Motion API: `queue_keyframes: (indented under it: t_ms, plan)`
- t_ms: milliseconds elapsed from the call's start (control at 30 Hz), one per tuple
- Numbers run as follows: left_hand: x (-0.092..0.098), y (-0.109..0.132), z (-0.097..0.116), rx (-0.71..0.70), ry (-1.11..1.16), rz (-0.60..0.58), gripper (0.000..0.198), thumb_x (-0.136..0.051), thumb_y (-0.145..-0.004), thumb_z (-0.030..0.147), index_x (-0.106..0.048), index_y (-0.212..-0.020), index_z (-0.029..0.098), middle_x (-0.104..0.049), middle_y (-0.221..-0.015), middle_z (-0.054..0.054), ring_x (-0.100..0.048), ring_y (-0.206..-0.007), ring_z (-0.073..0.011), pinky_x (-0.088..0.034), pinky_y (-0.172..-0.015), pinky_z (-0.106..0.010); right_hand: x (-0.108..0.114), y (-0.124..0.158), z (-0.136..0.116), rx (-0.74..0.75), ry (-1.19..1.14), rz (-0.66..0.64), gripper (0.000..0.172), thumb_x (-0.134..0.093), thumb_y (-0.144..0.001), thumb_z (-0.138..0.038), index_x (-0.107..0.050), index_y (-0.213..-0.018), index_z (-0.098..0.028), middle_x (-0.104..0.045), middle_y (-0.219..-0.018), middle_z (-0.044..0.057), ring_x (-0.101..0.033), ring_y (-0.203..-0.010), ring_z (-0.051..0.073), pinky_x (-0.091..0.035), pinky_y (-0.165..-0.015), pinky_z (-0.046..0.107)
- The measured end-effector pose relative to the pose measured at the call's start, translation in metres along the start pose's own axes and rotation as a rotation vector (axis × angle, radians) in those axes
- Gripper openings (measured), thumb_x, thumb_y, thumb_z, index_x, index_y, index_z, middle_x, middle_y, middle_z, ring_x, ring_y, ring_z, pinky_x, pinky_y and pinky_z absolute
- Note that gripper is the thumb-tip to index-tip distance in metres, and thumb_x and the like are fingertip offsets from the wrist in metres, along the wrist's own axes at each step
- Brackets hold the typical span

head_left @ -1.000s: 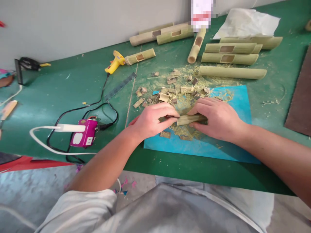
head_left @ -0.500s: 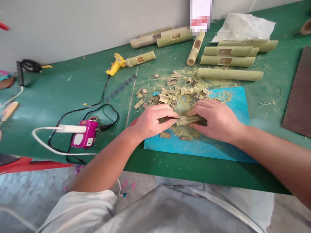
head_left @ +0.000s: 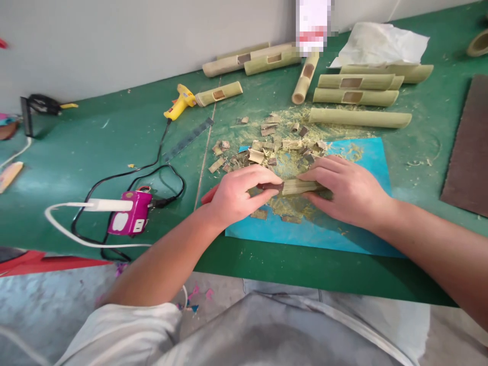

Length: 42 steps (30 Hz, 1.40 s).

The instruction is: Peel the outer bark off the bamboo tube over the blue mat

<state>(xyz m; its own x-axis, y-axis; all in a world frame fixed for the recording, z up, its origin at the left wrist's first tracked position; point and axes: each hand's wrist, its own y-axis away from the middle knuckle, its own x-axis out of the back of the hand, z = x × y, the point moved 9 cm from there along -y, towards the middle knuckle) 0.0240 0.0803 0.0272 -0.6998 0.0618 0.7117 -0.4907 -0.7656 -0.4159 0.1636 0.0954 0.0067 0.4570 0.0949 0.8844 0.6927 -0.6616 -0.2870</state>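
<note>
My right hand [head_left: 348, 190] grips a short piece of bamboo [head_left: 299, 186] and holds it flat over the blue mat [head_left: 366, 157]. My left hand [head_left: 238, 190] is closed at the bamboo's left end, fingers curled round a small dark-tipped tool with a red handle [head_left: 208, 194] that pokes out by the wrist. Bamboo shavings and small cut chips [head_left: 267, 147] lie heaped on the mat just beyond both hands.
Several bamboo tubes [head_left: 358, 118], some with rectangular cut-outs, lie at the back of the green table. A yellow glue gun [head_left: 179, 101], its black cable, a purple power adapter [head_left: 129, 218], a ruler [head_left: 188, 137] and a brown board [head_left: 467, 147] are also there.
My left hand has shifted slightly at the bamboo's end, and a dark tool tip now shows there. The view has tilted a little; the right hand stays on the bamboo.
</note>
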Motion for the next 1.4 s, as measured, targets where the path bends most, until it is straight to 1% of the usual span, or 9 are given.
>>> queue_keyframes:
  t_ms: [167, 400, 600, 767, 833, 967, 1133, 1233, 1400]
  plan:
    - [0.009, 0.002, 0.001, -0.013, 0.005, 0.127, 0.010, -0.068, -0.083, 0.015, -0.070, -0.093, 0.017, -0.073, -0.093, -0.006, -0.068, -0.086, -0.0138, -0.055, -0.080, -0.025, -0.002, 0.001, -0.005, 0.051, 0.076, 0.016, 0.017, -0.054, -0.085, -0.024, -0.065, -0.096, -0.018, -0.066, -0.091, 0.009, -0.057, -0.085, 0.022, -0.043, -0.072, 0.034]
    - [0.004, 0.002, 0.005, 0.001, 0.011, 0.099, 0.003, -0.068, -0.084, 0.015, -0.071, -0.084, 0.017, -0.073, -0.090, -0.004, -0.069, -0.083, -0.0128, -0.056, -0.077, -0.024, -0.005, 0.000, -0.005, 0.049, 0.014, 0.043, 0.015, -0.057, -0.084, -0.024, -0.065, -0.094, -0.017, -0.065, -0.088, 0.008, -0.055, -0.082, 0.020, -0.043, -0.071, 0.032]
    - [0.011, 0.005, 0.001, 0.119, 0.029, 0.170, 0.006, -0.068, -0.084, 0.013, -0.071, -0.080, 0.016, -0.073, -0.085, -0.003, -0.068, -0.078, -0.0120, -0.055, -0.074, -0.023, -0.004, -0.001, -0.003, 0.042, -0.004, 0.055, 0.014, -0.059, -0.083, -0.025, -0.065, -0.093, -0.017, -0.066, -0.088, 0.008, -0.056, -0.081, 0.020, -0.044, -0.071, 0.032]
    - [0.003, 0.004, -0.002, 0.104, 0.055, 0.099, 0.004, -0.067, -0.084, 0.016, -0.071, -0.084, 0.017, -0.072, -0.089, -0.004, -0.068, -0.083, -0.0131, -0.054, -0.078, -0.024, -0.004, 0.000, -0.006, 0.050, 0.018, 0.062, 0.014, -0.058, -0.084, -0.025, -0.066, -0.093, -0.017, -0.066, -0.088, 0.008, -0.056, -0.081, 0.021, -0.044, -0.071, 0.033]
    - [-0.003, 0.003, -0.007, 0.149, 0.038, 0.049, 0.003, -0.067, -0.084, 0.016, -0.070, -0.084, 0.017, -0.071, -0.087, -0.003, -0.066, -0.081, -0.0125, -0.053, -0.078, -0.024, -0.004, 0.000, -0.007, 0.056, 0.023, 0.058, 0.016, -0.058, -0.084, -0.025, -0.066, -0.094, -0.017, -0.066, -0.089, 0.008, -0.056, -0.082, 0.021, -0.044, -0.071, 0.033]
    - [-0.006, 0.005, -0.021, 0.317, 0.017, 0.027, 0.004, -0.065, -0.085, 0.019, -0.066, -0.081, 0.017, -0.067, -0.077, 0.000, -0.062, -0.070, -0.0102, -0.050, -0.067, -0.020, -0.004, 0.000, -0.007, 0.058, 0.016, 0.056, 0.017, -0.058, -0.082, -0.025, -0.066, -0.095, -0.016, -0.066, -0.090, 0.009, -0.057, -0.083, 0.021, -0.044, -0.072, 0.034]
    - [-0.012, 0.010, -0.022, 0.384, 0.085, -0.007, 0.007, -0.064, -0.087, 0.024, -0.063, -0.084, 0.017, -0.062, -0.066, 0.003, -0.054, -0.053, -0.0072, -0.043, -0.050, -0.017, -0.004, 0.000, -0.003, 0.025, 0.009, 0.066, 0.018, -0.059, -0.082, -0.026, -0.066, -0.096, -0.017, -0.067, -0.090, 0.008, -0.057, -0.083, 0.021, -0.044, -0.073, 0.034]
    - [-0.013, 0.010, -0.017, 0.343, 0.091, -0.002, 0.007, -0.068, -0.084, 0.023, -0.065, -0.080, 0.018, -0.063, -0.064, 0.003, -0.055, -0.053, -0.0074, -0.043, -0.049, -0.018, -0.005, -0.001, 0.000, 0.001, -0.002, 0.057, 0.018, -0.059, -0.082, -0.027, -0.066, -0.097, -0.018, -0.067, -0.091, 0.008, -0.058, -0.086, 0.022, -0.044, -0.073, 0.034]
    - [-0.005, 0.007, -0.002, 0.146, 0.119, 0.083, 0.005, -0.070, -0.082, 0.017, -0.067, -0.078, 0.016, -0.069, -0.077, -0.001, -0.065, -0.071, -0.0111, -0.051, -0.066, -0.022, -0.005, -0.001, 0.002, -0.019, -0.026, 0.050, 0.018, -0.060, -0.082, -0.026, -0.066, -0.097, -0.018, -0.067, -0.091, 0.008, -0.059, -0.088, 0.022, -0.044, -0.075, 0.034]
